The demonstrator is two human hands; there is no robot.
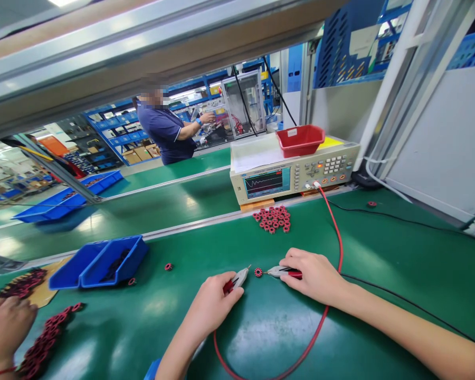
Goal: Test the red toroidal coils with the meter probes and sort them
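Note:
My left hand (211, 303) is closed around a red-handled test clip (240, 277) with a thin metal tip pointing up and right. My right hand (314, 274) grips a second test clip (277, 271), its tip pointing left. Between the two tips lies a small red and black toothed ring (258, 272), like a motor stator core. The right tip comes close to the ring; whether it touches, I cannot tell. The left tip stands apart from it. A red cable (336, 227) runs from the tester (293, 179), whose screen shows a wave trace and red letters.
Several stator cores (272, 219) lie grouped below the tester, which bears a red bin (301, 140). At left are blue bins (113, 264), a row of cores (49, 338) and another person's hand (8, 330). A co-worker (164, 126) stands beyond the green bench (174, 327).

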